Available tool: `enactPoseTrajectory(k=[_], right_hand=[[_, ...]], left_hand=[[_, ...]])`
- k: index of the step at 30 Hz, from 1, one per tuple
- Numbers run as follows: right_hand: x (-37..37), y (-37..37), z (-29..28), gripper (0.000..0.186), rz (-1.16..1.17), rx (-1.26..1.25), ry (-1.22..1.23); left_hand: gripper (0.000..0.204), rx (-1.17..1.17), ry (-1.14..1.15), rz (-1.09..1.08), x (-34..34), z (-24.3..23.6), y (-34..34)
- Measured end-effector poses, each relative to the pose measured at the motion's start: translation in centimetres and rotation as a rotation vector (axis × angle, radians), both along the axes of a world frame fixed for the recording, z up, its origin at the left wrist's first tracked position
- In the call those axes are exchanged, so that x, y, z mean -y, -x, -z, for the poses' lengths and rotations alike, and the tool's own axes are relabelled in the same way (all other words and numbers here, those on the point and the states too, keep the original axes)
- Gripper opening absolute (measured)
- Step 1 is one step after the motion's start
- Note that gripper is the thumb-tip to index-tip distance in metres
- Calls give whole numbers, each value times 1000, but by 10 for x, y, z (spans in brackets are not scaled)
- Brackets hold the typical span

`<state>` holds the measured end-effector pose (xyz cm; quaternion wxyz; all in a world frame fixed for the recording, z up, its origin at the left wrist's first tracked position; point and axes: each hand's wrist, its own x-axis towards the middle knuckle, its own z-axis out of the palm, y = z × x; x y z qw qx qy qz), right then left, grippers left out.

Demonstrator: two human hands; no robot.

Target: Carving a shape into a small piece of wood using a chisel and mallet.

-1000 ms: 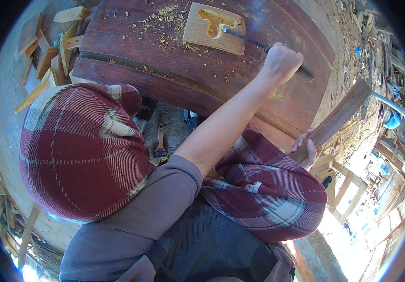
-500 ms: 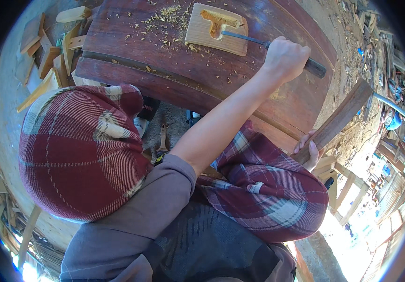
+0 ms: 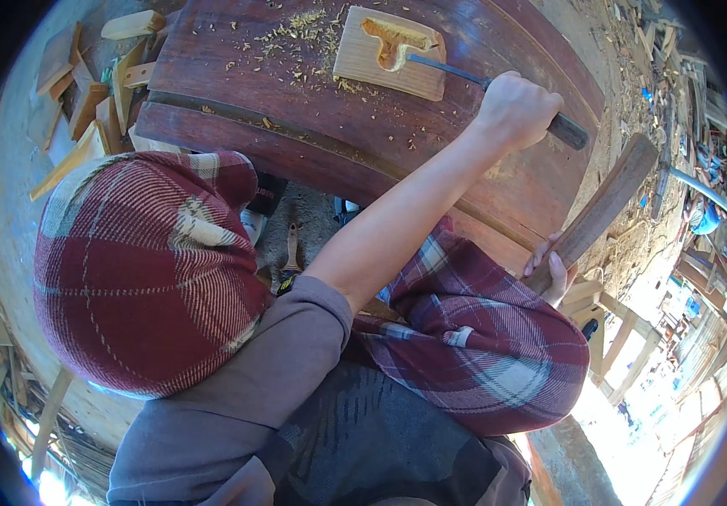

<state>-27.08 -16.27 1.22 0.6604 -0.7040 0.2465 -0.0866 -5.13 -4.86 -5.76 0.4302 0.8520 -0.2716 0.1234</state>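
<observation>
My left hand is closed around a chisel, whose dark handle sticks out behind the fist. The blade slants down to the left, its tip at the near right edge of a T-shaped recess carved in a pale wood block. At the right, the fingers of my right hand wrap around one end of a brown wooden bar. Its far end rises near the chisel handle, apart from it.
The block lies on a reddish-brown wooden bench strewn with wood shavings. Wood offcuts are piled at the left. A brush is below the bench's near edge. Plaid cloth covers my legs.
The chisel has shifted slightly to the right, its tip drawn back toward the recess's edge. The wooden bar's far end has swung a little left and up, nearer the chisel handle.
</observation>
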Motion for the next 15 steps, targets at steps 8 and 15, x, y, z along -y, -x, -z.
enactPoseTrajectory(k=[8, 15], right_hand=[[0, 0, -6, 43, -5, 41, 7], [-12, -4, 4, 46, 147, 185, 42]], left_hand=[[8, -46, -34, 31, -4, -9, -4], [8, -86, -51, 48, -4, -6, -6]])
